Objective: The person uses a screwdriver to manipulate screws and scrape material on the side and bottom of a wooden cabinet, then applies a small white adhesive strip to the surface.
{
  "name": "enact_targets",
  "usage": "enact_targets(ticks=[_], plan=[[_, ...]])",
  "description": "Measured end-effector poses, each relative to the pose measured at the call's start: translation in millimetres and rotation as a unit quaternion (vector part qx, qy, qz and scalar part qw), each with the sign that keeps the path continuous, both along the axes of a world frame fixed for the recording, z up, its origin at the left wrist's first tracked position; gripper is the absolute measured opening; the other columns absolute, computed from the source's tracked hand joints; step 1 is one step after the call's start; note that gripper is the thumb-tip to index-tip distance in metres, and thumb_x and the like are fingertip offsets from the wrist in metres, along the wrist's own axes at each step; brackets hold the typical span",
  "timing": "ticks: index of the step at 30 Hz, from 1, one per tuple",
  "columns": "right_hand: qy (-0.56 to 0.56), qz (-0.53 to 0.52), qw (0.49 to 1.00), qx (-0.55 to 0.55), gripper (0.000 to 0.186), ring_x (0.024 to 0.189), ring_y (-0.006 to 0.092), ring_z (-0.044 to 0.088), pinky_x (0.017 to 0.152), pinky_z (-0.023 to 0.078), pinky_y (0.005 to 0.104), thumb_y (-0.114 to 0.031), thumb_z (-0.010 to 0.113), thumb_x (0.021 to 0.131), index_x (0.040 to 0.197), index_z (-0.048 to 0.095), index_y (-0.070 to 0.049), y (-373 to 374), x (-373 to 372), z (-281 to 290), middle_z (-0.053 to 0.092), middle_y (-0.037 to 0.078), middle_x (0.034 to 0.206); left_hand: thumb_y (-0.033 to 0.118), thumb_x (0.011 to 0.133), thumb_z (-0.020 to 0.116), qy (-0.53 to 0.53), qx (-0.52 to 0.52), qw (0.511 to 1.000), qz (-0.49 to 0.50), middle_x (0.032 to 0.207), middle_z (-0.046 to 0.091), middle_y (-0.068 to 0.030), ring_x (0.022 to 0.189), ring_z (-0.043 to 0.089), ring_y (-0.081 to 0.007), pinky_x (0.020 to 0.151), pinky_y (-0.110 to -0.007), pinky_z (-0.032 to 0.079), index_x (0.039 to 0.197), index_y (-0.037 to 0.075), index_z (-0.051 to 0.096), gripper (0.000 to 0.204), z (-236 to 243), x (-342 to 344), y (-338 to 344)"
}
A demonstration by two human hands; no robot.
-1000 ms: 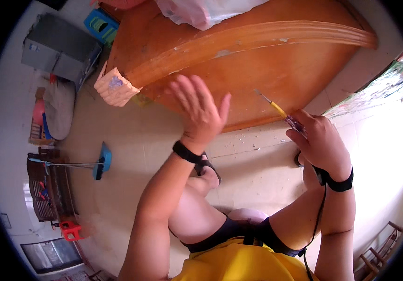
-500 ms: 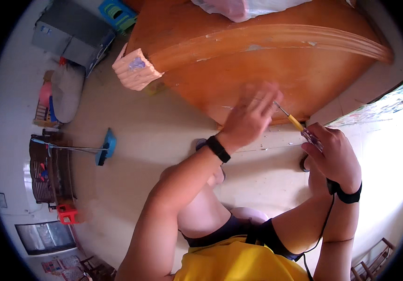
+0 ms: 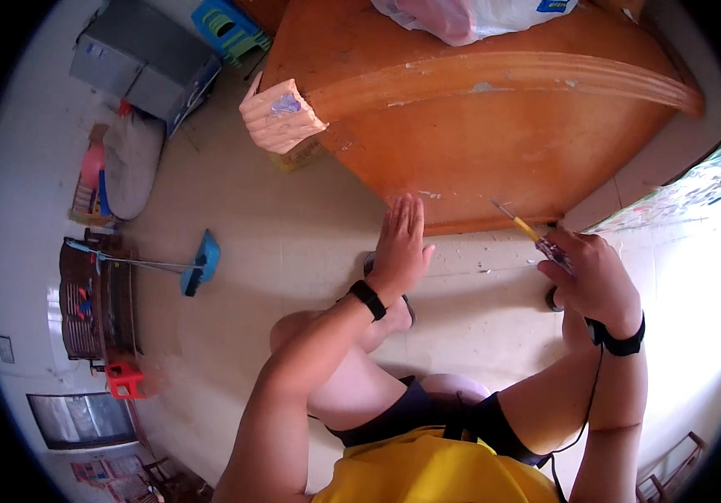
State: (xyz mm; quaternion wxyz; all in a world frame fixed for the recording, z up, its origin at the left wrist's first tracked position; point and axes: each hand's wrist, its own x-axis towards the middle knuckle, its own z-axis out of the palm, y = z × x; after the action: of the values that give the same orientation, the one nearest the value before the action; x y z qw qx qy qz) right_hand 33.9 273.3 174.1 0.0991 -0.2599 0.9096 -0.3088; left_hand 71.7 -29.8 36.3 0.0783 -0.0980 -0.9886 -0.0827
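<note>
An orange-brown wooden furniture piece (image 3: 494, 159) stands in front of me, with a curved moulding (image 3: 595, 71) across it and pale chipped spots. My right hand (image 3: 602, 278) is closed around the handle of a screwdriver (image 3: 525, 228) with a yellow sleeve on its shank. The screwdriver's metal tip points up and left, close to the panel's lower part; whether it touches cannot be told. My left hand (image 3: 402, 253) has its fingers straight and the thumb apart, holding nothing. Its fingertips are at the panel's lower left edge, beside a pale scraped mark (image 3: 430, 194).
Small pale crumbs (image 3: 484, 271) lie on the tiled floor below the panel. A pinkish ridged block (image 3: 286, 126) caps the moulding's left end. A plastic bag (image 3: 494, 21) rests on top. To the left are a blue dustpan (image 3: 204, 261) and a red stool (image 3: 124, 380).
My left hand has drawn back from the panel by the screwdriver tip, moving left and down. The right hand keeps its grip on the screwdriver nearly in place. The view has shifted slightly.
</note>
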Motion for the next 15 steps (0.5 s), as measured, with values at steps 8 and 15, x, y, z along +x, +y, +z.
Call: enact_targets(ticks=[8, 15], plan=[[0.033, 0.052, 0.998, -0.005, 0.022, 0.073, 0.0366, 0.064, 0.065, 0.051, 0.0427, -0.018, 0.069, 0.081, 0.096, 0.061, -0.004, -40, 3, -8, 0.067, 0.016, 0.081, 0.012, 0.081, 0.073, 0.331, 0.258, 0.885, 0.201, 0.084, 0.065, -0.0083, 0.074, 0.060, -0.0226, 0.069, -0.034, 0.047, 0.090, 0.004, 0.064, 0.016, 76, -30, -34], [0.026, 0.052, 0.998, 0.007, 0.022, 0.074, 0.0361, 0.064, 0.065, 0.051, 0.0422, -0.017, 0.070, 0.080, 0.095, 0.060, -0.004, -45, 0, -11, 0.067, 0.016, 0.082, 0.006, 0.081, 0.073, 0.441, 0.168, 0.875, 0.111, 0.087, 0.065, -0.0082, 0.079, 0.061, -0.0230, 0.072, -0.034, 0.048, 0.093, 0.003, 0.064, 0.015, 93, -44, -42]])
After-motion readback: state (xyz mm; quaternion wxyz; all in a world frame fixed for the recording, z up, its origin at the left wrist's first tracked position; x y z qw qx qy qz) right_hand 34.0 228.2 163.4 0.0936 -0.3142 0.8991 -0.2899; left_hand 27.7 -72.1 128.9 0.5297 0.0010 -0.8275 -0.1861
